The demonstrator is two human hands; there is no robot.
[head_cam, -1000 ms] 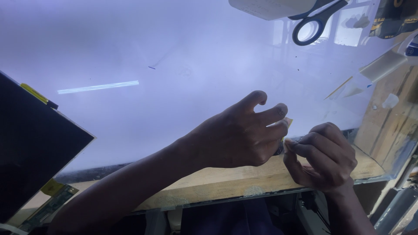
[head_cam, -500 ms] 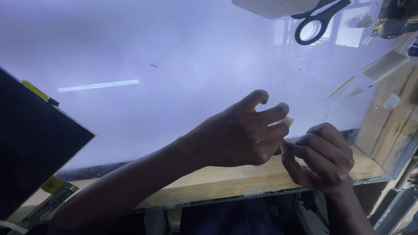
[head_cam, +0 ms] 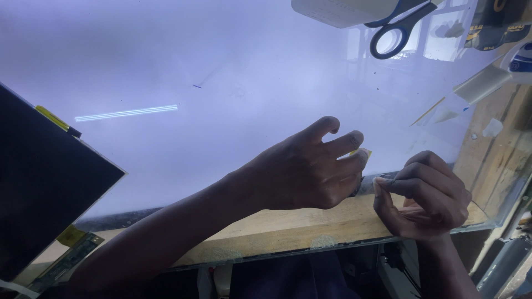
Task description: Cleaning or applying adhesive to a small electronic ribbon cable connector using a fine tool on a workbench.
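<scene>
Left hand (head_cam: 302, 171) lies palm-down at the lower edge of the glowing white panel (head_cam: 221, 66), centre of frame, fingertips pinning a small yellow tab (head_cam: 363, 152) flat against the panel rim, probably to keep it from lifting. Right hand (head_cam: 424, 194), lower right, is just apart from the left, thumb and forefinger pinched together; whether they grip anything cannot be told. Wooden surface (head_cam: 288, 224) runs beneath both hands. Scissors (head_cam: 396, 25) rest upper right; dark screen (head_cam: 44, 182) leans at left.
</scene>
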